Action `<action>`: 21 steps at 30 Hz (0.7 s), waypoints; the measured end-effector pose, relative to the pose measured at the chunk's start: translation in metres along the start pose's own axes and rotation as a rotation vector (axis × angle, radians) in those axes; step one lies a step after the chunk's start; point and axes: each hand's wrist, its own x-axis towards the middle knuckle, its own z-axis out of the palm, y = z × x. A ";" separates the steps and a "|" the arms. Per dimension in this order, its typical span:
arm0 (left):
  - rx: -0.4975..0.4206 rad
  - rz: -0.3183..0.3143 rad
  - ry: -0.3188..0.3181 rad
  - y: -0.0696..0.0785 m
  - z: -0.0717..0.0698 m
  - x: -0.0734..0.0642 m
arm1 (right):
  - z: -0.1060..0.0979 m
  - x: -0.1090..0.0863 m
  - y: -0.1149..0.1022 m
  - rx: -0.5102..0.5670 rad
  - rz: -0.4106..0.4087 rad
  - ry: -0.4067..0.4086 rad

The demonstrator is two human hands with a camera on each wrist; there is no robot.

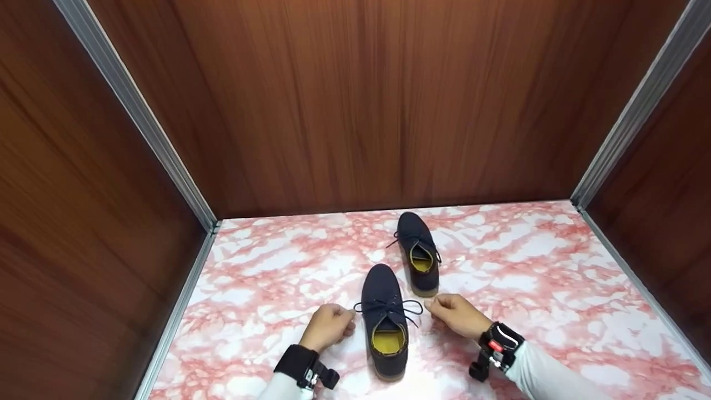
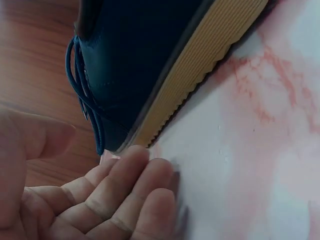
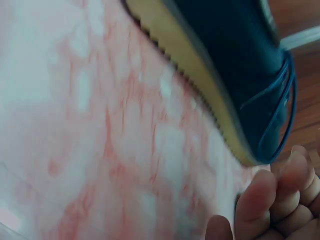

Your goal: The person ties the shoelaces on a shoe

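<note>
A dark navy lace-up shoe (image 1: 383,289) with a yellow insole stands on the table, toe pointing away from me, its lace tied in a bow (image 1: 389,305). Left of it, my left hand (image 1: 329,326) is close to one bow loop; the left wrist view shows thumb and loosely bent fingers (image 2: 117,182) apart, with the lace (image 2: 82,90) hanging free. On the other side, my right hand (image 1: 458,315) is near the opposite loop. Its fingers (image 3: 257,200) are relaxed beside the shoe's toe, and the lace loop (image 3: 287,110) droops clear of them. Its thumb is hidden in that view.
A matching navy shoe (image 1: 414,228) stands farther back, slightly right, its lace ends spread sideways. The pink-and-white marbled tabletop (image 1: 266,289) is bounded by brown wood-look panels (image 1: 355,111) behind and at both sides, with metal edge strips (image 1: 189,189).
</note>
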 end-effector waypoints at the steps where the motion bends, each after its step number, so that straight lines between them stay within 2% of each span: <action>1: 0.003 -0.011 -0.017 0.002 0.000 -0.003 | 0.000 -0.003 -0.002 0.014 0.002 -0.021; 6: -0.014 -0.040 -0.126 0.014 0.001 -0.013 | 0.008 -0.011 -0.011 0.061 -0.031 -0.189; 10: -0.017 -0.037 -0.181 0.019 0.005 -0.017 | 0.019 -0.013 -0.017 0.084 -0.032 -0.289; 13: -0.035 -0.059 -0.211 0.019 0.007 -0.018 | 0.027 -0.012 -0.018 0.095 -0.017 -0.324; 17: -0.103 -0.087 -0.247 0.014 0.009 -0.018 | 0.033 -0.011 -0.018 0.101 -0.021 -0.339; 21: -0.132 -0.061 -0.265 0.008 0.012 -0.019 | 0.037 -0.009 -0.019 0.101 -0.048 -0.350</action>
